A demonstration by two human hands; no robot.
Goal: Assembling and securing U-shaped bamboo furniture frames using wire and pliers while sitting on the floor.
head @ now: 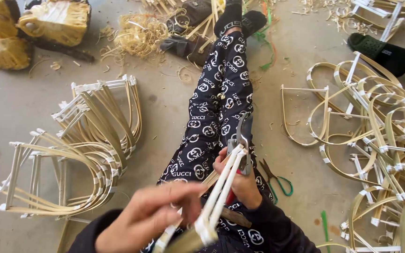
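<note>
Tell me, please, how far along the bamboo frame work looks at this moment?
Done, apparently: a neat stack of bound bamboo frames at the left. In hand: the left hand steadies a white-taped bundle of strips while the right hand works metal pliers at its end. Left, seemingly: a loose heap of bent frames at the right. Small scissors lie on the floor nearby.

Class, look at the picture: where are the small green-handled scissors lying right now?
In the head view, the green-handled scissors lie on the concrete floor, right of the person's patterned trouser leg, just beyond the right hand.
</note>
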